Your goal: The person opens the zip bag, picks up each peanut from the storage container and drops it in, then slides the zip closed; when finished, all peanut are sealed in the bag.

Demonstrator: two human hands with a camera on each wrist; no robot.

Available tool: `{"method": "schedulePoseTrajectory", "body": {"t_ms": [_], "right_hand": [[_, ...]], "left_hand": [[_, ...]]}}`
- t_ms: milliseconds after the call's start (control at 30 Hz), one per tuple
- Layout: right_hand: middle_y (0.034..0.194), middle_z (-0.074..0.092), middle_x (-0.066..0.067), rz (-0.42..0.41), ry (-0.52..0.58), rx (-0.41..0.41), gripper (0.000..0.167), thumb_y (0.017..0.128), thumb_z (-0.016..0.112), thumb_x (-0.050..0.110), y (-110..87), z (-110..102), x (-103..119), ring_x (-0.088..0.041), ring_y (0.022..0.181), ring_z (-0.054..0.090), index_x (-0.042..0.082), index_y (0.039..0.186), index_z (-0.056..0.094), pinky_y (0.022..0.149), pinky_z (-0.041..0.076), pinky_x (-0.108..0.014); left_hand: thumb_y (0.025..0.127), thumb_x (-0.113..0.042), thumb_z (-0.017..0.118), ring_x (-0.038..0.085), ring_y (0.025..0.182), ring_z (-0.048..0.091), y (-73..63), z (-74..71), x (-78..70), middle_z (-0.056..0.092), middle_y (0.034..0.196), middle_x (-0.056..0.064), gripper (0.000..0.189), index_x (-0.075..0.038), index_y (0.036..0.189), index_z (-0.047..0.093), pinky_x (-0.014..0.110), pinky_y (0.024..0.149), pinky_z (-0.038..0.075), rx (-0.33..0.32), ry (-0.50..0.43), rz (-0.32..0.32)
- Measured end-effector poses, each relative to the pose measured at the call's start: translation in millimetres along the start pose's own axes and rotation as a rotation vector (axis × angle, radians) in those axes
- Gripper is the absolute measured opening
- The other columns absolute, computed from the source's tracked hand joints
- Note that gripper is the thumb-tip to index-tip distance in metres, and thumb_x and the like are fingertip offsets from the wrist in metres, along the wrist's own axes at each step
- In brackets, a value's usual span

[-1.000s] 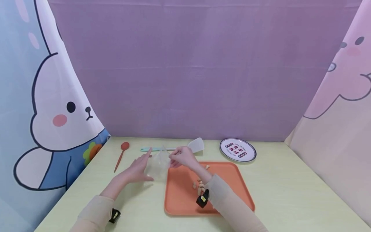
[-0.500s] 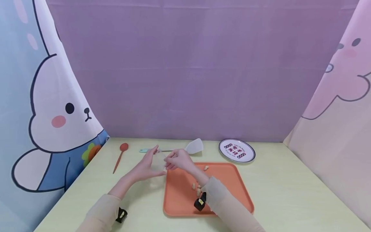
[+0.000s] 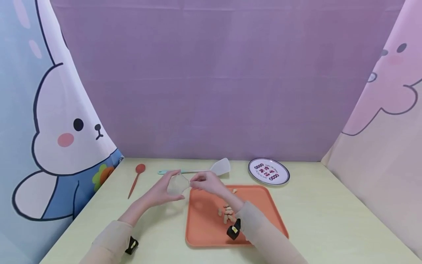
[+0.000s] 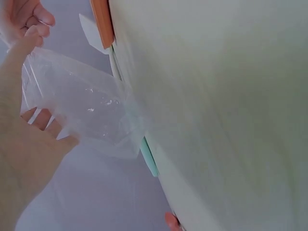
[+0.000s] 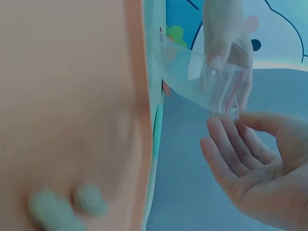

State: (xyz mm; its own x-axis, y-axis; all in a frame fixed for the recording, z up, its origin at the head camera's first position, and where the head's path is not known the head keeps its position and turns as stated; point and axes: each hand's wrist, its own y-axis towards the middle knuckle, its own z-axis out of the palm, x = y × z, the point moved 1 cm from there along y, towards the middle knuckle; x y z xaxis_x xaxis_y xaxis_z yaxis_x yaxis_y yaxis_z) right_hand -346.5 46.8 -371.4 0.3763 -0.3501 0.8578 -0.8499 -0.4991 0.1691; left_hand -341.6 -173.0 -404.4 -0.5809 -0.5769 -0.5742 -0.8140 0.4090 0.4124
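A clear zip bag hangs in the air between my two hands, left of the orange tray. My left hand holds it from the left, with thumb and fingers spread around its mouth. On the other side my right hand pinches the edge of the bag's mouth between thumb and index finger. A red zip line shows near that edge of the bag in the right wrist view. Nothing is visible inside the bag in the left wrist view. Several unshelled peanuts lie on the tray under my right forearm.
Behind my hands lies a spatula with a mint handle. A red spoon rests at the back left. An oval plate with red lettering sits at the back right. Fabric screens enclose the table's back and sides.
My left hand has shifted slightly right, nearer my right hand. The bag, spread flatter one second ago, now has a rounded, opened-out mouth. Tray, peanuts and utensils have stayed put.
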Motion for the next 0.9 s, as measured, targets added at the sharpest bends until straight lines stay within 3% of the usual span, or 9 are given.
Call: {"method": "schedulePoseTrajectory", "body": {"t_ms": [133, 333, 567, 733, 900], "right_hand": [[0.101, 0.068, -0.015, -0.048, -0.097, -0.008, 0.018, 0.091, 0.061, 0.013, -9.2, -18.0, -4.3, -0.029, 0.096, 0.065, 0.002, 0.104, 0.068, 0.08, 0.054, -0.035], [0.099, 0.07, -0.009, -0.09, -0.207, -0.039, 0.018, 0.091, 0.061, 0.018, -27.1, -53.0, -11.9, -0.019, 0.093, 0.065, 0.006, 0.102, 0.069, 0.077, 0.053, -0.023], [0.095, 0.07, -0.014, -0.077, -0.232, -0.048, 0.018, 0.09, 0.062, 0.014, -53.0, -81.0, -30.8, -0.019, 0.088, 0.065, 0.0, 0.099, 0.068, 0.075, 0.052, -0.024], [0.093, 0.07, -0.013, -0.046, -0.261, -0.047, 0.018, 0.089, 0.063, 0.014, -72.9, -93.0, -42.7, -0.017, 0.085, 0.065, 0.0, 0.099, 0.068, 0.075, 0.05, -0.021], [0.093, 0.07, -0.011, -0.029, -0.317, -0.038, 0.016, 0.088, 0.063, 0.012, -96.2, -102.2, -39.0, -0.018, 0.086, 0.065, 0.0, 0.098, 0.067, 0.075, 0.051, -0.021]], "left_hand": [[0.068, -0.03, 0.084, 0.034, 0.127, 0.044, -0.1, 1.3, 1.0, 0.044, 0.139, 0.019, 0.097, -0.002, 0.143, 0.03, 0.052, 0.101, 0.04, 0.002, 0.011, 0.004], [0.065, -0.023, 0.086, 0.035, 0.124, 0.046, -0.2, 0.9, 1.3, 0.047, 0.136, 0.019, 0.095, 0.001, 0.14, 0.034, 0.051, 0.1, 0.042, -0.022, 0.064, 0.037], [0.067, -0.026, 0.085, 0.036, 0.128, 0.043, -1.6, 0.7, 2.9, 0.047, 0.136, 0.019, 0.09, 0.002, 0.139, 0.038, 0.051, 0.104, 0.037, 0.007, 0.079, 0.05], [0.069, -0.031, 0.083, 0.034, 0.126, 0.045, -3.8, 1.0, 4.9, 0.048, 0.136, 0.019, 0.091, 0.001, 0.14, 0.036, 0.05, 0.102, 0.04, -0.002, 0.059, 0.041], [0.07, -0.036, 0.082, 0.034, 0.124, 0.047, -4.9, 1.3, 5.0, 0.049, 0.135, 0.018, 0.093, 0.001, 0.141, 0.035, 0.05, 0.1, 0.042, 0.004, 0.025, 0.036]]}}
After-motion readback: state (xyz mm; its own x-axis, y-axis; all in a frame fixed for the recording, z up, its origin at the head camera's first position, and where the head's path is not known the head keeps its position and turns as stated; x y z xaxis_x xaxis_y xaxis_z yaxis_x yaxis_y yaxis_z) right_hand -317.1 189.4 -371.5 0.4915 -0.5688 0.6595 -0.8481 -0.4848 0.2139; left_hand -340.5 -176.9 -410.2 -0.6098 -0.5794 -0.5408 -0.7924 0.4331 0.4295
